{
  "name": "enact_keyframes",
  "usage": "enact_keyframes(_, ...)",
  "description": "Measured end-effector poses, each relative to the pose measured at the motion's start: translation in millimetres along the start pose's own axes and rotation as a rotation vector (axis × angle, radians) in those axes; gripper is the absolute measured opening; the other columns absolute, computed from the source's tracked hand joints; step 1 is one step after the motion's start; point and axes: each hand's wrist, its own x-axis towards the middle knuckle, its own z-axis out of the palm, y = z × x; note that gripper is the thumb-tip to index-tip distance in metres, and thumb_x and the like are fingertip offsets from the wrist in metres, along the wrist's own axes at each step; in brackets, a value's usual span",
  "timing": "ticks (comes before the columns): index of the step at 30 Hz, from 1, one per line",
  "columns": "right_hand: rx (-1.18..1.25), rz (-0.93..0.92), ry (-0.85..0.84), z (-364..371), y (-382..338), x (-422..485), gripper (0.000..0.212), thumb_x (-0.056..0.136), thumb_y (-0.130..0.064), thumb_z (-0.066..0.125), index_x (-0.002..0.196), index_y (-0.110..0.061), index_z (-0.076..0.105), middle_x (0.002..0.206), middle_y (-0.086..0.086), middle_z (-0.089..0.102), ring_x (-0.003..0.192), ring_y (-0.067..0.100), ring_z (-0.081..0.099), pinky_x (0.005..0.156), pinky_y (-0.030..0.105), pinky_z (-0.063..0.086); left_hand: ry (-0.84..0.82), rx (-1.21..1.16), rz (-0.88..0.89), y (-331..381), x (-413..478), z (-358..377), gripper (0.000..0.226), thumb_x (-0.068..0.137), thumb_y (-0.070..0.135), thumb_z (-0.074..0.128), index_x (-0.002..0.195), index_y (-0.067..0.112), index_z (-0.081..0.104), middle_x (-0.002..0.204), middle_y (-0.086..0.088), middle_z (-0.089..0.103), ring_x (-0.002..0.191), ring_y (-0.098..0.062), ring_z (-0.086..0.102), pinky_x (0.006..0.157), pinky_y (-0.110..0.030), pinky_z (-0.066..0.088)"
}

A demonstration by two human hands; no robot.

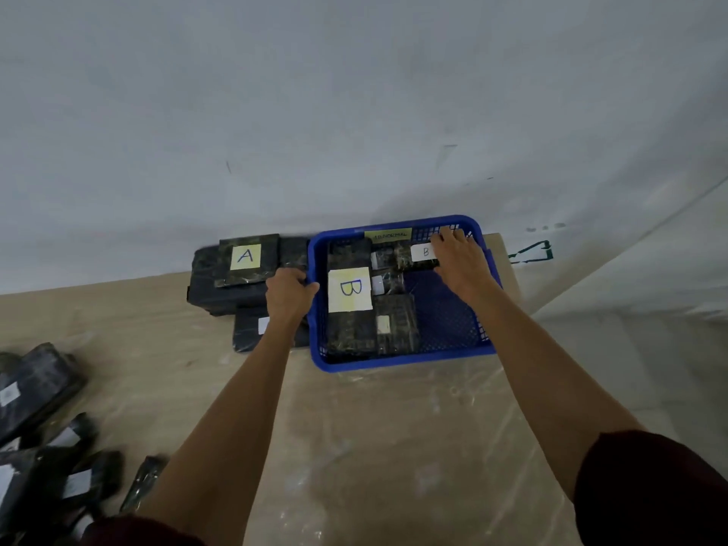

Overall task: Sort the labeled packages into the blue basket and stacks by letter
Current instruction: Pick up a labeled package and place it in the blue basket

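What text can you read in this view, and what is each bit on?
"A": yellow label on the stack left of the blue basket.
"B": big yellow label on the left package in the basket.
"B": white label on the rear package in the basket.
"ABNORMAL", slightly blurred: yellow tag on the basket's back wall.
Small white labels on other packages: too blurred to read.

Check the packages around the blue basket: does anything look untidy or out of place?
Yes. Near left on the table, loose packages lie heaped, tilted and overlapping, unlike the neater A stack beside the blue basket. They look unsorted.
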Motion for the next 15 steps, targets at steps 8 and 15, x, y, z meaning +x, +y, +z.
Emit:
enact_keyframes(8, -0.135, -0.011, -0.081, 18, 11, 27, 0.071, 0.088, -0.003, 0.073, 0.147, 0.003, 0.035, 0.156, 0.022, 0.032, 0.146, 0.038, 0.031, 0.114, 0.046, 0.037, -0.021, -0.039, -0.028, -2, 12, -5, 0.022, 0.08, 0.001, 0.081, 0.073, 0.013, 0.063, 0.08, -0.012, 0.071, 0.072, -0.027, 0.072, 0.073, -0.039, 0.062)
enact_keyframes(15, -0.038, 0.022, -0.091, 35, 2, 28, 0.062, 0.083, 0.005, 0.072, 0.139, 0.002, 0.044, 0.145, 0.019, 0.038, 0.128, 0.034, 0.045, 0.096, 0.042, 0.05, -0.081, -0.072, -0.082, -1, 16, -11, 0.018, 0.08, -0.001, 0.082, 0.083, 0.005, 0.065, 0.091, -0.014, 0.071, 0.079, -0.028, 0.073, 0.066, -0.029, 0.059)
